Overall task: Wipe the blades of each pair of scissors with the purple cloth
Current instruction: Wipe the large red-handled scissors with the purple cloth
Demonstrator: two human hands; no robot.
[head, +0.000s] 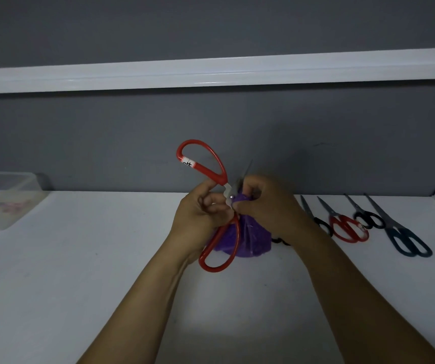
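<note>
Scissors, all told: five pairs in plain sight.
Scissors off the table: one, the held scissors (203, 168), red-handled, in the middle.
Scissors lying at the right: four pairs.
Black-handled scissors: two pairs (322, 224) (370, 219).
Red-handled scissors on the table: one pair (347, 228).
Dark blue scissors: one pair (405, 239), farthest right.
Black loop (279, 241): one, half hidden; cannot tell if it belongs to a sixth pair.
Purple cloth (253, 240): one.
Hands: two, left hand (200, 214) and right hand (266, 206).
Clear box (3, 200): one, far left.
Table (79, 258): one.

Red-handled scissors (219, 169), spread wide and raised, have their blades bunched in the purple cloth (250, 240), with other pairs (347, 228) lying rowed at 3 o'clock.
</note>
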